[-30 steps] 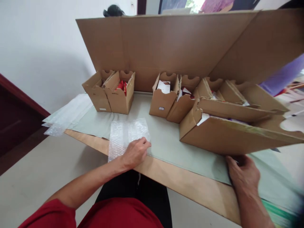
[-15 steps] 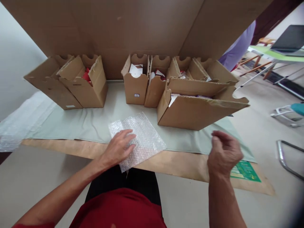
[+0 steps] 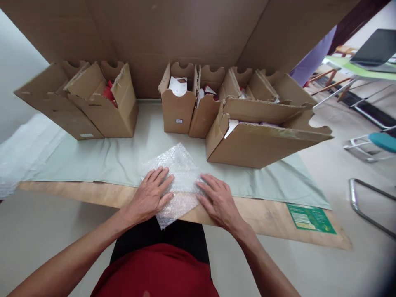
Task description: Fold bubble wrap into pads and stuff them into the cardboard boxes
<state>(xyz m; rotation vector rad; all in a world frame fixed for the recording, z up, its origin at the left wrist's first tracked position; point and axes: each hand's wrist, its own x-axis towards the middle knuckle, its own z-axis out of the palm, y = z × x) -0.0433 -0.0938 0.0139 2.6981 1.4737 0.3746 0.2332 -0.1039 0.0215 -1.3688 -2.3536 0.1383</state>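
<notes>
1. Resting palm-down, the left hand [image 3: 151, 194] lies open with its fingers spread on the near left part of the bubble wrap sheet [image 3: 181, 165]; we see nothing gripped in it.
2. The right hand [image 3: 216, 200] is likewise open and flat, with its fingertips on the sheet's near right edge and its palm over the wooden tabletop [image 3: 262, 220].
3. The sheet lies turned like a diamond, partly on the pale green cloth [image 3: 123, 159], and its near corner hangs past the table edge towards the lap.
4. We judge it very light, soft and floppy, likely to slide a little on the cloth, and its bubbles would pop under hard pressure. We would take it with a light pinch at an edge or at the overhanging corner.
5. Just beyond the sheet stands a wide cardboard box [image 3: 256, 144] with narrow boxes [image 3: 179, 111] beside it. Another pair of boxes [image 3: 102, 111] sits well to the left, all before a tall cardboard wall [image 3: 185, 33].
</notes>
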